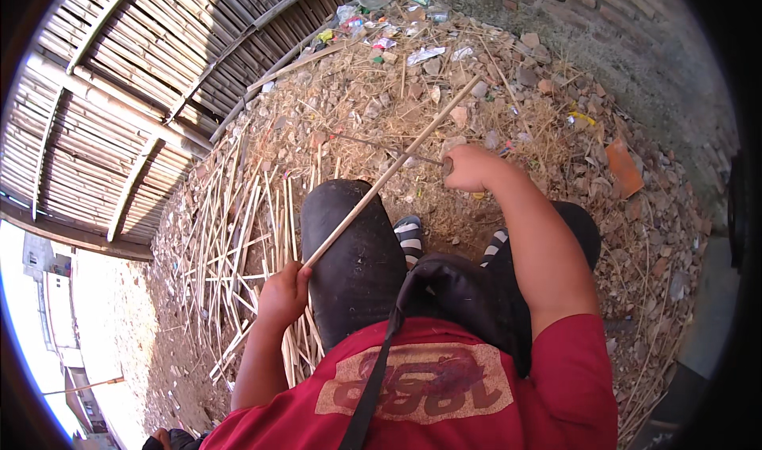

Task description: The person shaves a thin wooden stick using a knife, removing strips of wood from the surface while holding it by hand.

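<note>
My left hand (283,293) is closed round the near end of a long, pale bamboo stick (394,166). The stick slants up and away to the right, passing over my left knee. In my right hand (475,169), held out past my right knee, is the round wooden end of a handle. From it a thin, dark knife blade (386,145), seen nearly edge-on, points left. The blade crosses the stick's line; whether they touch I cannot tell. A loose pile of similar split bamboo sticks (230,244) lies on the ground to my left.
A bamboo slat wall (159,77) stands at the left and a brick wall (627,21) at the far right. Rubble, dry straw and litter (381,44) cover the ground. An orange tile piece (625,168) lies to the right. A black bag (468,299) rests on my lap.
</note>
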`<action>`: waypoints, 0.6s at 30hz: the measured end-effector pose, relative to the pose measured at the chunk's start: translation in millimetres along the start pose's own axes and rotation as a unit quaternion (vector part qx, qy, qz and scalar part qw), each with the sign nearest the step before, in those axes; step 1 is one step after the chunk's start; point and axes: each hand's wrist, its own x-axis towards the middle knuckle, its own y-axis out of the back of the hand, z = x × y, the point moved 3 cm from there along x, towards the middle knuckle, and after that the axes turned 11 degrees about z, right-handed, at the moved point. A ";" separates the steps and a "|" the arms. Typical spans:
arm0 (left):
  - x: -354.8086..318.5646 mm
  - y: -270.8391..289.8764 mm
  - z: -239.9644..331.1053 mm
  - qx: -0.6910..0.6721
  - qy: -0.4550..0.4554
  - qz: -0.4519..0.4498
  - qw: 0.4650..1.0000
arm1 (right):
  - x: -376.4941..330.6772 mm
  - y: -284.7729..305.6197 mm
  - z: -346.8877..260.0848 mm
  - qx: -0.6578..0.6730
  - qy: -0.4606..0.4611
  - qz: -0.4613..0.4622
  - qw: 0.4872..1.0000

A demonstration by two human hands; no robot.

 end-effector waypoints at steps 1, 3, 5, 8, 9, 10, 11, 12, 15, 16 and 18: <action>1.4 0.8 0.7 -0.008 -0.001 -0.008 1.000 | -1.7 -3.0 -8.8 -0.022 0.008 0.014 1.000; 2.5 5.6 -4.1 -0.023 -0.002 -0.025 0.999 | -11.9 5.1 -36.6 -0.049 0.056 -0.018 0.997; 2.4 -2.9 -17.2 -0.060 -0.012 -0.046 0.997 | -11.1 6.0 -33.4 -0.027 0.060 -0.017 0.998; 1.9 -11.1 -22.4 -0.130 0.002 -0.069 0.989 | -1.5 5.4 9.1 0.071 0.007 0.044 0.997; 2.8 -10.0 -22.1 -0.138 0.005 -0.068 0.988 | -2.1 9.1 10.5 0.067 0.007 0.052 0.996; 4.1 -8.1 -21.2 -0.146 0.007 -0.068 0.987 | -2.9 14.1 12.4 0.064 0.007 0.060 0.996; 2.9 -8.4 -23.8 -0.157 0.013 -0.069 0.985 | -4.4 18.3 9.9 0.058 0.007 0.063 0.996; 2.6 -10.6 -27.6 -0.178 0.025 -0.066 0.981 | -5.6 21.8 6.1 0.051 0.012 0.069 0.996; 5.6 -5.8 -18.8 -0.117 0.047 -0.094 0.988 | -13.3 31.4 -3.8 0.036 0.029 0.073 0.996; 5.3 -3.5 -13.5 -0.113 0.055 -0.081 0.989 | -16.1 36.4 -6.0 0.032 0.036 0.066 0.997; 2.9 -1.1 -9.7 -0.110 0.040 -0.062 0.991 | -19.2 44.7 -8.3 0.032 0.041 0.068 0.996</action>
